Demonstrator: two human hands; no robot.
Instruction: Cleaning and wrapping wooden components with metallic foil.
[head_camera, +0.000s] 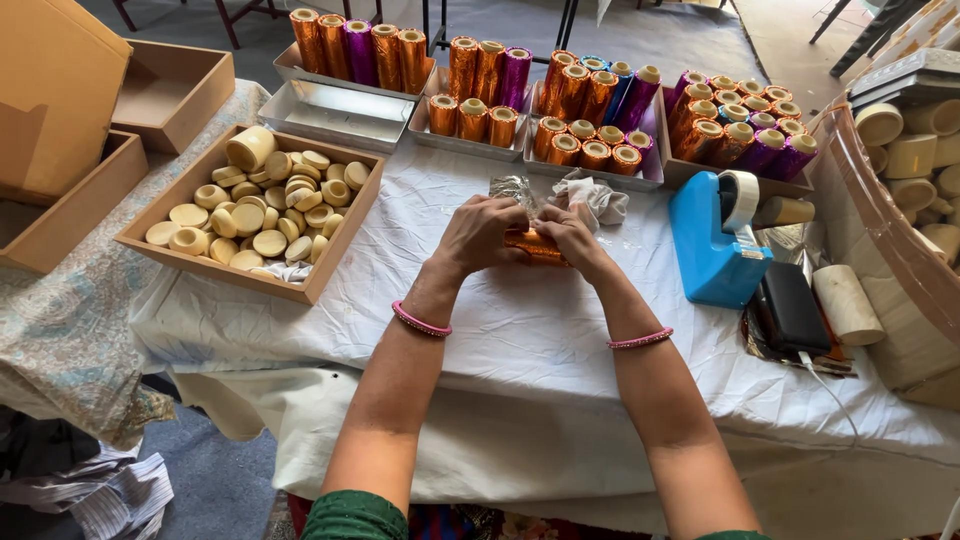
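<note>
From my remote seat, I see a table under a white cloth (520, 330), crowded with containers. At right, a large curved tub (880, 225) holds plain cream cylinders. At left, a shallow wooden box (345, 250) is filled with cream-coloured round caps and short cylinders, and two bare cardboard boxes (170, 95) sit beyond it. Along the far edge, metal trays (335, 115) stand in a row: one bare, the others packed with foil-wrapped rolls (590, 110) in orange, purple and blue. A blue tape dispenser (712, 235) stands right of centre, with a black case (790, 308) just beside it. At centre, my left hand (478, 235) and right hand (568, 235) are drawn together, both clamped on an orange foil-wrapped roll (535, 245) held just above the cloth, near crumpled silver foil (515, 188).
</note>
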